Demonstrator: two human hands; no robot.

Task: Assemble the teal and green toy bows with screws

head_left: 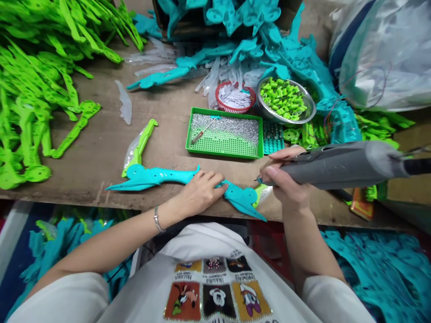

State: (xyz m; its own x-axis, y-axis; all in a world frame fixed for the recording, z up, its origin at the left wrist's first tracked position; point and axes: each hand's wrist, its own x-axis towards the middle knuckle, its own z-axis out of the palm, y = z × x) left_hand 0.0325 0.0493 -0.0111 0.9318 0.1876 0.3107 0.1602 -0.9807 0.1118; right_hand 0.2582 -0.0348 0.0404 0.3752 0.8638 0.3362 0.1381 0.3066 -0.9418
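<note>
A turquoise plastic toy bow (170,176) lies across the table near its front edge. Lime-green limbs (144,146) with clear plastic pieces stick out from both ends. My left hand (202,190) is closed over the bow's middle and hides part of it. My right hand (291,181) grips a grey electric screwdriver (343,166), its tip pointing left, just above the bow's right part and apart from it. Behind the bow stands a green tray (224,150) of small silver screws (235,128), with a hand screwdriver (204,130) lying in it.
Lime-green parts (37,89) are heaped at the left. At the back are turquoise parts (289,54), a red basket (235,109) of white pieces and a metal bowl (303,119) of green pieces. A plastic bag (387,58) stands back right. More turquoise parts (380,269) lie below the table edge.
</note>
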